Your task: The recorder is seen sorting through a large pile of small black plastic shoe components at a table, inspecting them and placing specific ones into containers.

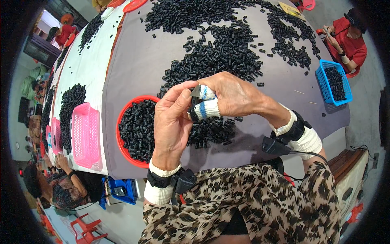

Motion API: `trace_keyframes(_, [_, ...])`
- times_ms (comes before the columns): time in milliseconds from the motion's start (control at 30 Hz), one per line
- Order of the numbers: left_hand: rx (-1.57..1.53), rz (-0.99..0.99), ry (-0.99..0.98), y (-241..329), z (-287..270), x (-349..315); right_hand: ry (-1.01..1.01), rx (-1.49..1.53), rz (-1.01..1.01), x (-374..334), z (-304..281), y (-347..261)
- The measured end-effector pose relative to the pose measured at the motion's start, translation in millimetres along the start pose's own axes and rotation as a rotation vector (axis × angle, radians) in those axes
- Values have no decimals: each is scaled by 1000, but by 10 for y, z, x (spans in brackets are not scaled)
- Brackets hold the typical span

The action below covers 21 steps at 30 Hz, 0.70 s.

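Note:
In front of my body, above the table, both my hands meet. My left hand [174, 112] is closed, its thumb and forefinger pinched at the edge of a small grey flat blade [196, 91]. My right hand [237, 95] curls in from the right, its fingers wrapped in white and blue tape, closed round the blade's other side. Something dark sits between the hands, mostly hidden by the fingers. Just beyond and beneath them spreads a heap of small black cylindrical parts [215, 57]. A red round basin [120, 134] full of the same parts stands beside my left hand.
Pink baskets [86, 136] stand on the white-covered table at left, near more black parts [72, 101]. A blue basket [350, 91] holding parts sits at the right edge of the grey tablecloth [138, 53]. People work at left and far right. A cable hangs from my right wristband.

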<state>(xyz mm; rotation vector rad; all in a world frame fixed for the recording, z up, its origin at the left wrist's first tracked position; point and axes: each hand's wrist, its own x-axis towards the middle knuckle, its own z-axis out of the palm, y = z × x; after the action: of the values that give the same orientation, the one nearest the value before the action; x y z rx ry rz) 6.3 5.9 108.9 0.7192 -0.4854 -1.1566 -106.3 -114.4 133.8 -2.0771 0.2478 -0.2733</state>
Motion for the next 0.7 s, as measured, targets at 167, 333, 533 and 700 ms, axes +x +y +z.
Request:
trace_keyframes(167, [14,-15,-7,25,-21,-4,-22,-98,-36,14,3,11])
trace_keyframes(333, [-214,-1,-76,25,-14,3,87,96,-65,13,31,-65])
trace_keyframes(533, [-217,4,-35,-6,17,-19,77,26,-5,17,16,-81])
trace_keyframes(700, [-200,-4,-72,-32,-72,-3,45,22,-9,8,-11,-113])
